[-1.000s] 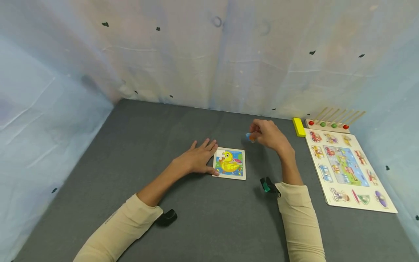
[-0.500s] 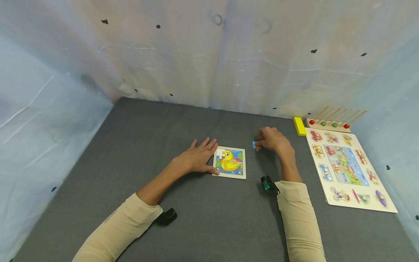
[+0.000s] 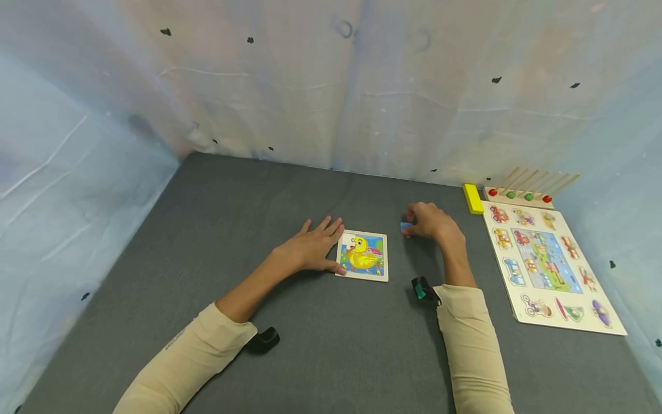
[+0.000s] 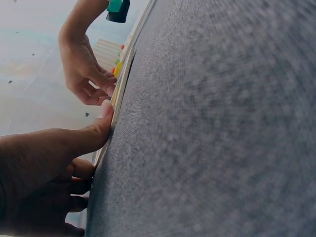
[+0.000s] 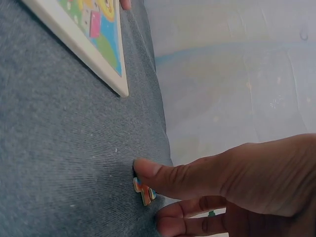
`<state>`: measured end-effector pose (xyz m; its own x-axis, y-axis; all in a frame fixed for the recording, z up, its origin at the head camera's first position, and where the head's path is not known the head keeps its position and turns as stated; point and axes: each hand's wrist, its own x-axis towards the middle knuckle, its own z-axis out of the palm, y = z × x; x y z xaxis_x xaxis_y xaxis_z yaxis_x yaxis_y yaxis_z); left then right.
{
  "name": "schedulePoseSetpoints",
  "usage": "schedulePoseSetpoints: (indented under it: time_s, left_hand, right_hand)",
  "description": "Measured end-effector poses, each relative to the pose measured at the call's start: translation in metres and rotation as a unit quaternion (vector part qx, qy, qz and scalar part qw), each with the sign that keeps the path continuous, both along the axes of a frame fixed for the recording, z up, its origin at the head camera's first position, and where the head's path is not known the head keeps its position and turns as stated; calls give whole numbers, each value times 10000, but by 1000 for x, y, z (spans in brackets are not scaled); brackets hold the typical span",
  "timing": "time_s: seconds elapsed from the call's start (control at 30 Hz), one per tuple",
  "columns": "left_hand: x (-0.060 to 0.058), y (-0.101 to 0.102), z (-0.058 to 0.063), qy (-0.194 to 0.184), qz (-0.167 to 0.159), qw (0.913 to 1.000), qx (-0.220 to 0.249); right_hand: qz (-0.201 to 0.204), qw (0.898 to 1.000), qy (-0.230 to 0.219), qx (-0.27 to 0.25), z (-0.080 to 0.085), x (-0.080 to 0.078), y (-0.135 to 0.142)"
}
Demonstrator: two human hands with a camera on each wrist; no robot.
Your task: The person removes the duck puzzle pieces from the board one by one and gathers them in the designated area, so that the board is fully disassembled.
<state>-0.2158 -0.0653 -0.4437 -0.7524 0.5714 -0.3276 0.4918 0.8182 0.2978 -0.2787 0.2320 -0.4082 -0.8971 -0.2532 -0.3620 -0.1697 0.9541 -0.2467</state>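
Note:
A small square duck puzzle (image 3: 362,259) in a pale wooden frame lies mid-table, with a pale gap at its upper left. My left hand (image 3: 309,248) rests against the frame's left side, fingers spread and thumb over the lower-left corner. To the right of the puzzle, my right hand (image 3: 431,221) pinches a blue and orange jigsaw piece (image 5: 144,191) low at the grey table. The thumb covers part of the piece in the right wrist view. In the head view only a blue corner of it shows.
On the right lies a large wooden vehicle puzzle board (image 3: 527,313). Behind it stand a peg rack (image 3: 522,201) with red and green beads and a yellow block (image 3: 473,199). Pale sheeting (image 3: 289,86) walls in the back and sides of the table.
My right hand has moved slightly right and down toward the table with the jigsaw piece, which has turned so less of its orange shows. The left hand stays in place.

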Motion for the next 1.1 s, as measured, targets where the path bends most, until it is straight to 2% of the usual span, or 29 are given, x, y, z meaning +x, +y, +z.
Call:
schedulePoseSetpoints:
  time_s: [0.33, 0.67, 0.9, 1.1]
  left_hand:
    - [1, 0, 1, -13, -2, 10000, 8]
    - [0, 0, 1, 8, -1, 10000, -3]
    - [-1, 0, 2, 20, -15, 10000, -46]
    - [0, 0, 2, 21, -26, 10000, -85]
  right_hand:
    - [126, 9999, 12, 22, 11, 6, -2]
    - [890, 9940, 249, -591, 27, 16, -22]
    - [1506, 9841, 327, -883, 21, 17, -46]
    - [1812, 9782, 183, -999, 14, 20, -57]
